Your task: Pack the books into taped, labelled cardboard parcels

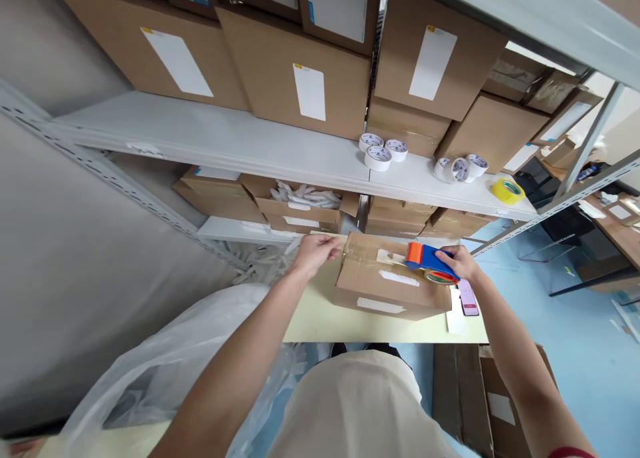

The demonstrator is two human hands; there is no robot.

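A cardboard box (363, 281) lies on the pale yellow table (320, 325), with clear tape along its upper face and torn white label strips on it. My right hand (459, 263) is closed round the handle of a blue and orange tape dispenser (429, 258), which rests against the top of the box toward its right end. My left hand (316, 254) is closed in a pinch just off the box's left end, beside the clear tape there. Whatever lies between those fingertips is too small to make out.
A shelf (300, 141) behind the table bears large cartons (270, 65), white tape rolls (378, 158) and a yellow tape roll (507, 190). Below stands an open box of white pieces (305, 198). A phone (467, 298) lies right of the box. A clear plastic bag (165, 358) hangs at left.
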